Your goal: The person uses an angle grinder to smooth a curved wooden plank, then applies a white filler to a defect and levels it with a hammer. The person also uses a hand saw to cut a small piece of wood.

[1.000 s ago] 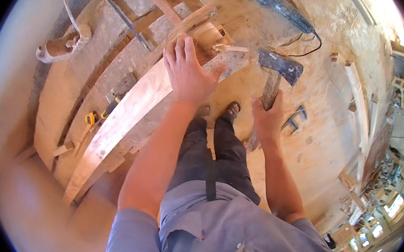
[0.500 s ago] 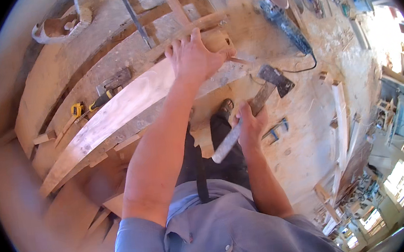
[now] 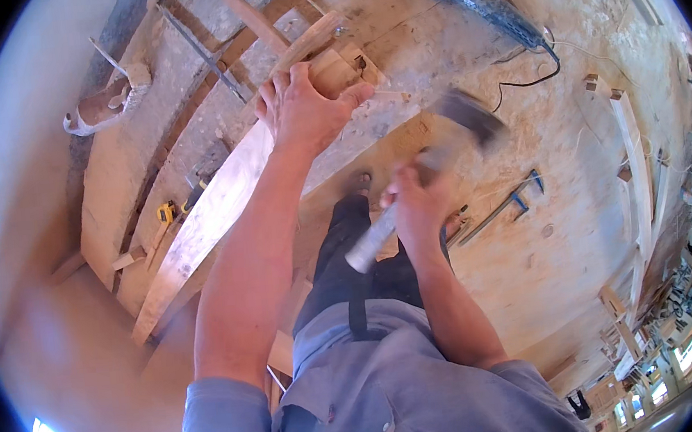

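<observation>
A long pale wooden board (image 3: 210,215) lies slanting across the bench, its far end stepped and holed. My left hand (image 3: 304,113) is clamped over that end, fingers along the far side and thumb toward the near side. Just past the thumb tip lies a thin sliver of wood (image 3: 391,94). To the right of the board, my right hand (image 3: 424,209) grips the wooden handle of a hatchet (image 3: 473,116). The hatchet's dark head is blurred and held in the air, apart from the board.
The worn bench (image 3: 372,135) carries a yellow tape measure (image 3: 166,212), a white-rimmed container (image 3: 110,101) and a metal bar (image 3: 202,52). At the top right sits a blue angle grinder (image 3: 484,6) with a black cord. A bar clamp (image 3: 509,203) and long timbers (image 3: 634,166) lie to the right.
My view has shifted, so the bench items sit differently in it. The hatchet head is now smeared by motion in my right hand. My left hand stays on the board's end.
</observation>
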`<state>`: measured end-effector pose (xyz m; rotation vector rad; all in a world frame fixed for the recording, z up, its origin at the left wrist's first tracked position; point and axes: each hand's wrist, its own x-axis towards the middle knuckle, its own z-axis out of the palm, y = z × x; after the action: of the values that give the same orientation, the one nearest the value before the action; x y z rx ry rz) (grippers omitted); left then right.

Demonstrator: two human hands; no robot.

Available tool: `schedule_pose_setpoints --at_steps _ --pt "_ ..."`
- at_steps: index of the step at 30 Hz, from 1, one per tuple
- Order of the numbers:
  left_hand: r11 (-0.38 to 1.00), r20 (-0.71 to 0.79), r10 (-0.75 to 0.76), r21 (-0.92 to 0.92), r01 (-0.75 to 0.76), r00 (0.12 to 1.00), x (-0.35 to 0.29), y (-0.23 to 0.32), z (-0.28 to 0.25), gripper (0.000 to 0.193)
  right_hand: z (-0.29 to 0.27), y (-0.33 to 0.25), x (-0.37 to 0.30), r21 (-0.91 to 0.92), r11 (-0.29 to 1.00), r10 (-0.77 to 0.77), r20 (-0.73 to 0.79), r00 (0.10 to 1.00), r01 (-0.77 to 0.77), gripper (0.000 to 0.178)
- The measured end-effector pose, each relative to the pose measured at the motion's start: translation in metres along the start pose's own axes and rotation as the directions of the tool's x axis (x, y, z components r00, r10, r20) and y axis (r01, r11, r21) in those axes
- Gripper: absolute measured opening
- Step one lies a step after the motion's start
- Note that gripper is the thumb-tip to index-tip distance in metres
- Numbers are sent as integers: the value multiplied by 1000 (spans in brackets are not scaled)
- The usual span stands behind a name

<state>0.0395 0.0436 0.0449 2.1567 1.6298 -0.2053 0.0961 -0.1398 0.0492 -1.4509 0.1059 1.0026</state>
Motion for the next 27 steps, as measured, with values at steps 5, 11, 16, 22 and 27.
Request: schedule_pose_setpoints --at_steps 5,11,16,22,27 --pt "1000 5 -3 11 3 1000 2 -3 -1 113 -23 -6 7 -189 981 62 102 993 -42 18" --pt "1000 17 12 26 -12 1000 2 -1 2 111 -4 12 -1 145 989 -15 -90 996 28 16" --pt "1000 22 -13 21 13 1000 3 -6 -1 110 -11 -19 0 -89 992 88 32 996 -85 14" --pt "1000 -13 10 14 -10 1000 6 -5 -1 108 1 1 3 -87 994 79 70 994 -73 15" --pt "1000 -69 29 1 -29 997 0 -8 5 104 -12 -16 4 -72 996 61 29 998 -59 16"
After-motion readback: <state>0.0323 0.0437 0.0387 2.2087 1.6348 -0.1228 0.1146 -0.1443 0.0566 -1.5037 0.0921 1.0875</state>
